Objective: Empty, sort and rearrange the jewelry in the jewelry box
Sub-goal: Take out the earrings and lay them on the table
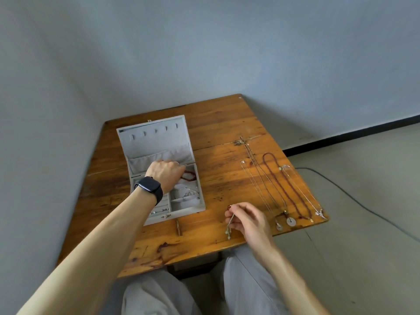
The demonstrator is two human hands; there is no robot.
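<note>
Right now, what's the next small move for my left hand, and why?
Probably lift the red bead strand out of the jewelry box: your left hand is at it in the back compartment, and the necklaces lie sorted on the table.

Mid-table: bare wood of the table lay between the jewelry box and the necklaces, open for a hand.
Box rear: its raised lid blocked reach from behind.
Box back compartment: the left hand filled it, at the red beads; grip hidden.
Right strip: necklaces ran in long lines to the near edge.
Near edge: the right hand, pinching a dangling piece, sat just beside the pendants; a small stick lay before the box.
</note>
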